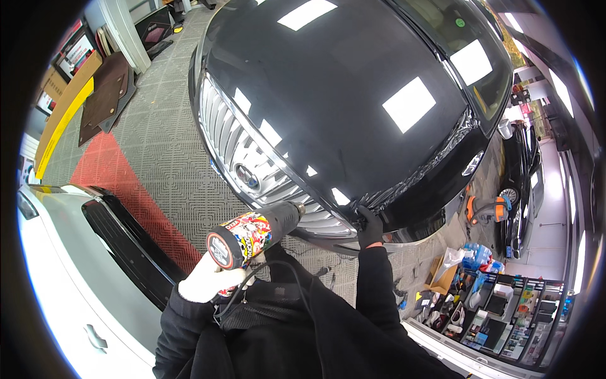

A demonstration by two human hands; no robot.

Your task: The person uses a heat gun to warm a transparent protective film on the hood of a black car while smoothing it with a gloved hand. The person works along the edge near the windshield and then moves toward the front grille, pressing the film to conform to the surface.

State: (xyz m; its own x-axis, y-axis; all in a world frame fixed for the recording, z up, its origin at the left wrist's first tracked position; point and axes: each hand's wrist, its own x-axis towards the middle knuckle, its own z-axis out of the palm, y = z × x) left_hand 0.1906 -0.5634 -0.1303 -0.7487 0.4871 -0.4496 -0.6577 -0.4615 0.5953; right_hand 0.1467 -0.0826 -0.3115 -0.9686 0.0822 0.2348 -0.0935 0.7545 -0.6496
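My left hand, in a white glove, is closed round the handle of a heat gun covered in colourful stickers. Its dark barrel and metal nozzle point right, over the front grille of a black car. At the front corner of the bonnet, my right hand, in a black glove, is closed on the edge of a glossy black film. This film lies bunched and wrinkled along the bonnet's side edge, above the headlight area. The fingertips blend into the dark film.
A white car stands close on the left. The heat gun's cable loops before my chest. At right are an orange-and-black machine, an open cardboard box and a crowded black rack. Dark mats lean at upper left.
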